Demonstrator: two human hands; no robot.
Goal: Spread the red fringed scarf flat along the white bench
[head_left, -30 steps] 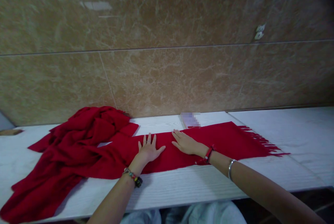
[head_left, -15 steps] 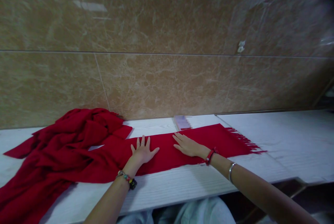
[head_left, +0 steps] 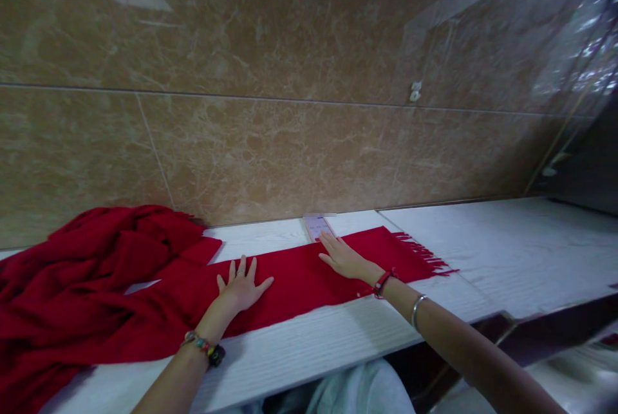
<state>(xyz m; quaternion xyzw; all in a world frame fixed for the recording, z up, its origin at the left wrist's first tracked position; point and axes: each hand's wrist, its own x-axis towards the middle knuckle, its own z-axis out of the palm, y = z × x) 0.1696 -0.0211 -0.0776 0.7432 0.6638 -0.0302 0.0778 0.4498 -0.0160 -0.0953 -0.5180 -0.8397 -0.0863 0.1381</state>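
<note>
A red scarf (head_left: 290, 282) with a fringed right end lies flattened on the white tabletop (head_left: 309, 337); its left part runs into a rumpled heap of red cloth. My left hand (head_left: 243, 290) rests palm down on the scarf, fingers spread, close to where the folds begin. Farther right, my right hand (head_left: 345, 258) lies flat on it too, with fingers stretched toward the far edge. Just beyond those fingertips is a pale printed card (head_left: 317, 226), partly hidden by hand and cloth. Neither hand grips anything.
The heap of red cloth (head_left: 125, 246) reaches the wall on the left. A brown marble-patterned wall (head_left: 270, 156) rises behind the table, with a small white fitting (head_left: 415, 91) on it. The table's front edge runs above my knees, with dark gaps below at right.
The view has turned right, so everything sits farther left. My right hand has slid toward the scarf's far edge, its fingertips now by the card. My left hand stays spread on the cloth.
</note>
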